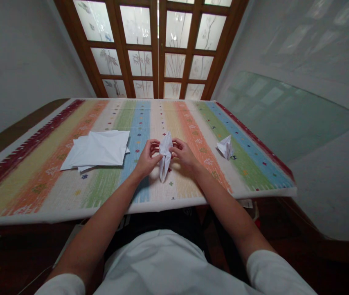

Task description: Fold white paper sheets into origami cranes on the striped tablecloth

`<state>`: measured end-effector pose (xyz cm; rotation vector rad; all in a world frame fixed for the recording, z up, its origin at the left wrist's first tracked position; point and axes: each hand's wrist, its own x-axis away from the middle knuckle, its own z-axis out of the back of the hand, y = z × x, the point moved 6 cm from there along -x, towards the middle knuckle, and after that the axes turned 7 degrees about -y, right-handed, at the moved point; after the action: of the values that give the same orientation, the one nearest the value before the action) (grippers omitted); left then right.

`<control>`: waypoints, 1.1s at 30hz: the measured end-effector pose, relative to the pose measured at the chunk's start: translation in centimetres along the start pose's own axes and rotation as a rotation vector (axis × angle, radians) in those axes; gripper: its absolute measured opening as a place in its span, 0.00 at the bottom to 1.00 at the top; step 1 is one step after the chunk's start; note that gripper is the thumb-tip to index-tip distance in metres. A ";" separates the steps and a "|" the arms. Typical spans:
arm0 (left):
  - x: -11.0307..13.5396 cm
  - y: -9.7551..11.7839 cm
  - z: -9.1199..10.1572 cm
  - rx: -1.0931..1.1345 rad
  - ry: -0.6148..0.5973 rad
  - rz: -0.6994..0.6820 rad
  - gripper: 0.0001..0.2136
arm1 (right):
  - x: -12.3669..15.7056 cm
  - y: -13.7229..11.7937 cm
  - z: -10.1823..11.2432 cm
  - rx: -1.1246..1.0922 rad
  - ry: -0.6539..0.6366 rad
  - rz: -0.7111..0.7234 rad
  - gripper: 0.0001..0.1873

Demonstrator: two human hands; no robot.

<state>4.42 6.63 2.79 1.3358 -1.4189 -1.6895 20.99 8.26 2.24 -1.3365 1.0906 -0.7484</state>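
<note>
white and narrow, tapering at the near end: holding a folded paper piece point(165, 151) over the near middle of the striped tablecloth point(106, 188). pinching its left side between curled fingers and thumb of the left hand point(146, 159); gripping its right side with the right hand point(185, 155), likewise nearly closed. on the tablecloth's left half, overlapping white sheets point(102, 149); on the tablecloth's right part, a small paper figure point(226, 147); beyond the tablecloth's far edge, wood-framed glass doors point(139, 47).
</note>
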 end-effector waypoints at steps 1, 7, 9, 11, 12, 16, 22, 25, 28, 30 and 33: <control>0.0 0.1 0.0 0.004 0.000 0.007 0.22 | 0.0 0.0 0.0 -0.004 0.013 -0.003 0.16; 0.1 0.1 0.0 0.014 -0.015 0.026 0.21 | 0.1 0.1 0.1 0.013 0.045 -0.016 0.15; 0.0 0.1 0.0 0.007 -0.016 0.001 0.22 | 0.1 0.0 0.0 0.035 0.031 -0.020 0.14; 0.0 0.0 0.0 0.006 0.000 -0.008 0.22 | 0.1 -0.1 -0.1 0.053 0.011 -0.011 0.14; 0.0 -0.1 0.0 0.006 0.011 -0.001 0.22 | 0.1 -0.2 -0.2 0.059 -0.003 -0.004 0.14; 0.0 -0.8 0.2 -0.022 0.034 0.055 0.26 | 0.0 -0.2 -0.5 0.092 -0.057 0.012 0.15; 0.0 -1.0 0.4 -0.054 0.044 0.045 0.18 | -0.2 0.2 -0.4 0.154 -0.063 0.033 0.17; 0.0 -1.1 0.2 -0.048 0.037 0.056 0.16 | -0.1 0.2 -0.4 0.216 -0.041 0.071 0.16; 0.0 -1.0 0.0 -0.068 0.021 0.068 0.14 | 0.1 0.1 -0.4 0.306 -0.038 0.111 0.14; 0.1 -0.9 -0.1 -0.090 0.021 0.072 0.15 | 0.1 -0.1 -0.6 0.352 -0.055 0.131 0.13; 0.0 -0.8 -0.1 -0.104 0.021 0.070 0.17 | 0.3 -0.1 -0.6 0.368 -0.070 0.127 0.13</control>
<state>4.70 6.80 2.04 1.2299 -1.3315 -1.6748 20.50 7.75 2.34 -0.9657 0.9206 -0.7596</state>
